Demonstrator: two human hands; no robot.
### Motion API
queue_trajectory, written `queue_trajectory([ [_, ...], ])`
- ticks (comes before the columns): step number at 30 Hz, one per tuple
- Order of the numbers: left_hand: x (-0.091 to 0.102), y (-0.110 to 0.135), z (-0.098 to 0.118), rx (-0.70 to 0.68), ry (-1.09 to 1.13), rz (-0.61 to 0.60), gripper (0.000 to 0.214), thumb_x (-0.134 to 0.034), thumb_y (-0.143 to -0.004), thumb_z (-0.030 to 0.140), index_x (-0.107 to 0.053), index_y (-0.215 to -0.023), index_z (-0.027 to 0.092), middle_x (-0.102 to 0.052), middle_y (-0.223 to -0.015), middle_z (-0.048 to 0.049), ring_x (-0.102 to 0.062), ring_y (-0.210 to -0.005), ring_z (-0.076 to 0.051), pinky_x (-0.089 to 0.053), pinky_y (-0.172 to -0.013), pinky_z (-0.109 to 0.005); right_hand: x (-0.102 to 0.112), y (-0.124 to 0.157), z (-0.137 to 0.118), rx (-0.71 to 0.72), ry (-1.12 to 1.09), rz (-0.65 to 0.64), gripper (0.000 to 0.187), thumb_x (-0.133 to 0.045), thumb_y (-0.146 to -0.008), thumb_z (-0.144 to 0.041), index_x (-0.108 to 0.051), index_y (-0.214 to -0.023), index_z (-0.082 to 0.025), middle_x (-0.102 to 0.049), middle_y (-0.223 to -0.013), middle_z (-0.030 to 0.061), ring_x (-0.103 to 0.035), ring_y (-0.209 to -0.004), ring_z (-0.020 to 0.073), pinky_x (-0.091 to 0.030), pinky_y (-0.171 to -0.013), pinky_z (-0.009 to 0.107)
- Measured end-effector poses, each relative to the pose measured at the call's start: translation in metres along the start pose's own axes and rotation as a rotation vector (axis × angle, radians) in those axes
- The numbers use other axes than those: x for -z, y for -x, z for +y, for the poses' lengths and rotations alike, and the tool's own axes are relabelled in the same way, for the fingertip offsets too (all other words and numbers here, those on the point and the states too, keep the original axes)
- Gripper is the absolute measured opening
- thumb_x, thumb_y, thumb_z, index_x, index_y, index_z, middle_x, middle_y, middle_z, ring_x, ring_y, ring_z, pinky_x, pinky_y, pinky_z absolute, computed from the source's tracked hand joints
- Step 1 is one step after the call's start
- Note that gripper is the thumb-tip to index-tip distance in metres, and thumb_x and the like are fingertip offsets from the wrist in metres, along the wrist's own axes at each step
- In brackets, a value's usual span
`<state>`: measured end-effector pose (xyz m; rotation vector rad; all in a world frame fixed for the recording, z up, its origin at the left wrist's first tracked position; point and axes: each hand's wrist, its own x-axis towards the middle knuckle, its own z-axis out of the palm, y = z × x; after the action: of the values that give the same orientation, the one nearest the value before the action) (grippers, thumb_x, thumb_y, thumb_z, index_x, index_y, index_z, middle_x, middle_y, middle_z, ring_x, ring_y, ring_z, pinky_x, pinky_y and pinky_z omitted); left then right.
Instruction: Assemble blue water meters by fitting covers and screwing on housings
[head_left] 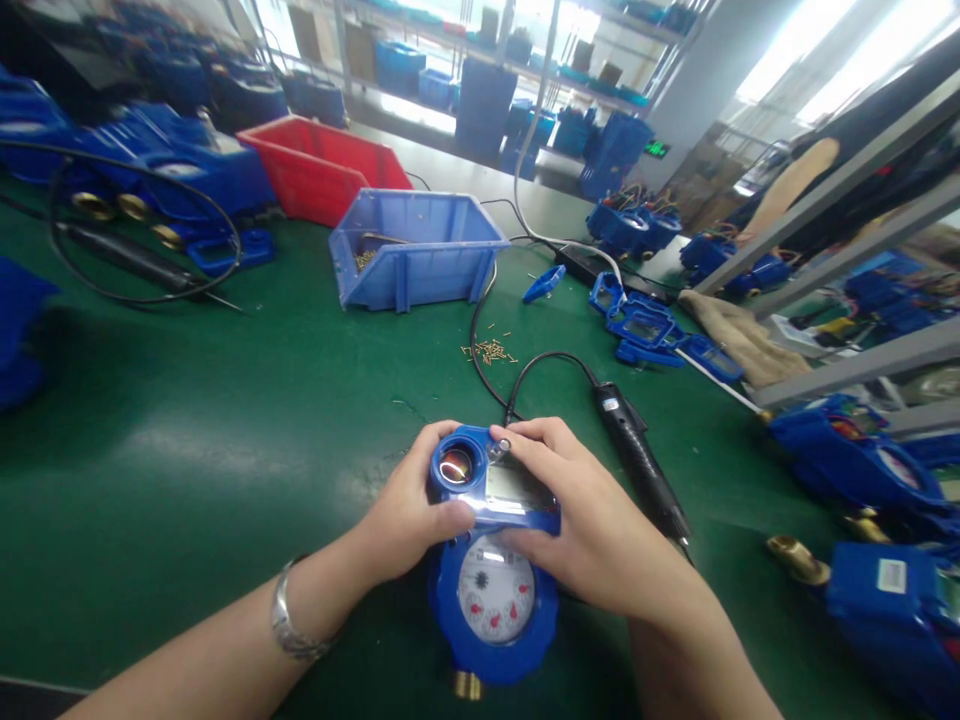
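A blue water meter (495, 590) with a white dial, red pointers and a small grey display lies on the green table mat right in front of me. My left hand (409, 505) grips its upper left side, thumb across the housing below a round opening. My right hand (585, 520) is wrapped round the upper right side, with fingertips pinched at the top edge by the display. A silver bracelet (289, 620) is on my left wrist. A brass fitting (466, 685) sticks out at the meter's near end.
A black electric screwdriver (641, 470) with its cable lies just right of my hands. Loose brass screws (489, 350) lie beyond. A blue bin (412, 245) and a red bin (319, 165) stand farther back. More blue meters sit at left (172, 160) and right (892, 610).
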<state>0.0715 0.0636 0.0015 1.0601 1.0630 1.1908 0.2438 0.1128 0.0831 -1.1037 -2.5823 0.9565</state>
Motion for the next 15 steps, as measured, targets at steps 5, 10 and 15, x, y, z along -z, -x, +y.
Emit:
queue_trajectory([
  [5,-0.011,-0.002,0.011,0.074,-0.049,0.138,0.051,-0.069,-0.062,0.038,-0.046,-0.104,0.018,-0.060,-0.091,-0.0039,-0.057,-0.086,-0.023,-0.045,-0.078,-0.035,-0.001,0.001,0.000,0.034,-0.009,0.011,0.061,-0.066,-0.069,-0.017,-0.048,-0.127,-0.018,-0.048,-0.122,0.0114,-0.048,-0.112,0.0259,-0.041,-0.098,0.042],
  [10,-0.012,-0.002,0.010,0.045,-0.042,0.159,0.048,-0.067,-0.063,0.034,-0.047,-0.103,0.017,-0.060,-0.093,-0.0048,-0.058,-0.087,-0.022,-0.046,-0.080,-0.037,-0.009,0.005,0.007,0.041,-0.043,0.079,0.063,-0.069,-0.070,-0.026,-0.048,-0.129,-0.016,-0.047,-0.126,0.0150,-0.042,-0.119,0.0299,-0.036,-0.102,0.048],
  [15,-0.014,-0.001,0.011,0.060,-0.090,0.155,0.049,-0.066,-0.064,0.034,-0.045,-0.105,0.016,-0.060,-0.092,-0.0047,-0.058,-0.086,-0.022,-0.046,-0.080,-0.037,-0.021,0.004,0.021,-0.204,-0.627,0.293,0.072,-0.051,-0.079,-0.060,-0.041,-0.133,-0.014,-0.039,-0.141,0.0152,-0.034,-0.132,0.0276,-0.024,-0.110,0.046],
])
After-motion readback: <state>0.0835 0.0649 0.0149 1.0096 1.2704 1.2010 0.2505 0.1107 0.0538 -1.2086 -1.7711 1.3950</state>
